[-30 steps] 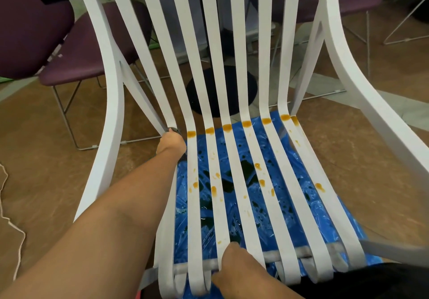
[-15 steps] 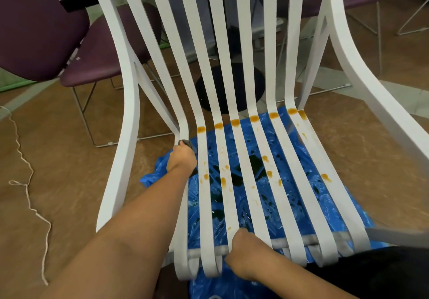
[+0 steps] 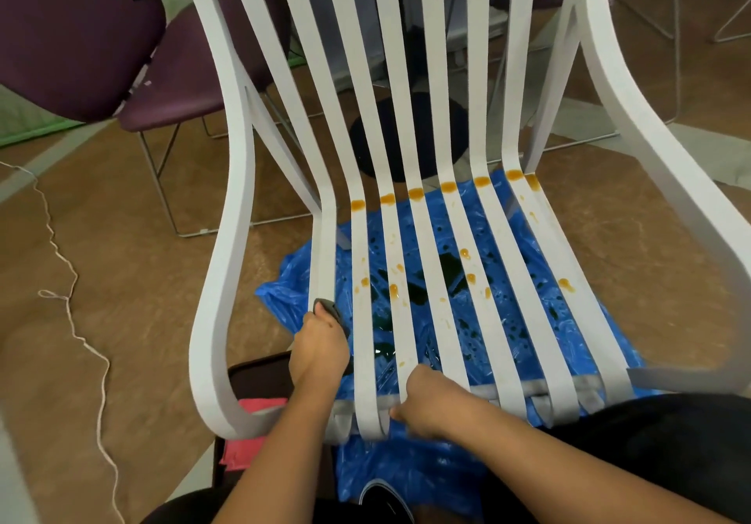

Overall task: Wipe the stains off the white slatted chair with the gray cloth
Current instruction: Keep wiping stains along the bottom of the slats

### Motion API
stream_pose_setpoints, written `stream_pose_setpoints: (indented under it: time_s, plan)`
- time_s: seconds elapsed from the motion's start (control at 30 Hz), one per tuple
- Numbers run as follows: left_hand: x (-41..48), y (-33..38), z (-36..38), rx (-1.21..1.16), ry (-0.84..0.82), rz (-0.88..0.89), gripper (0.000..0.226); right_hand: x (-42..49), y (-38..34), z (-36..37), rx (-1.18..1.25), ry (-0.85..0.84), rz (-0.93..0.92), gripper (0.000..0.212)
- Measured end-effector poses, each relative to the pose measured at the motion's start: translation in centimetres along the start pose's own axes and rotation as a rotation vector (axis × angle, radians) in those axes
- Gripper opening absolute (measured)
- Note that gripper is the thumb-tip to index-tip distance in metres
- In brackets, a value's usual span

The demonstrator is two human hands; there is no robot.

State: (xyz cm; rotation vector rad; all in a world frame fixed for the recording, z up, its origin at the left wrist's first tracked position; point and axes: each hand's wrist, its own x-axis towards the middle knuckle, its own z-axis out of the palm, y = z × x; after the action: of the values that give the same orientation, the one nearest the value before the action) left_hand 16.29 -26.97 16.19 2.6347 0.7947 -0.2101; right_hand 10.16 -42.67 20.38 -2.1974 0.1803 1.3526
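A brown floor [image 3: 122, 218] is seen, with purple chairs [image 3: 73, 35] behind and a white cord [image 3: 73, 320] at the left. A blue plastic sheet [image 3: 569, 332] is spread beneath the white slatted chair [image 3: 430, 76], which is marked with orange stains [image 3: 449, 187]. The gray cloth [image 3: 327, 306], mostly hidden, is gripped on the leftmost slat by the left hand [image 3: 319, 350]. A front slat is clasped by the curled fingers [image 3: 400, 413] of the right hand [image 3: 430, 401].

1. Brown floor [image 3: 134, 239] carries a crumpled blue plastic sheet [image 3: 406, 470], lying beneath the white slatted chair [image 3: 227, 198].
2. A thin white cord [image 3: 71, 312] trails at the left.
3. A purple chair [image 3: 183, 92] and a round black base [image 3: 416, 133] stand behind.
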Motion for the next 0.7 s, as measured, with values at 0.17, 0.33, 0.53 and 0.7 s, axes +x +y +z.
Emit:
stream_pose_setpoints:
  time_s: [0.17,0.33,0.53,0.7]
  plan:
    - [-3.5,-2.8,0.8,-0.061,0.057,-0.028,0.054,0.4,0.0,0.0,-0.091,0.016,-0.022,0.024]
    - [-5.3,-3.6,1.2,-0.063,0.113,-0.020,0.050,0.4,0.1,0.0,-0.180,-0.009,-0.050,0.032]
    - [-4.3,-3.6,1.4,-0.066,0.098,-0.034,0.050,0.4,-0.2,0.3,-0.086,0.036,-0.004,0.057]
    - [-1.8,-1.8,1.3,-0.079,0.086,-0.029,0.053,-0.1,-0.4,0.4,0.000,0.048,0.048,0.064]
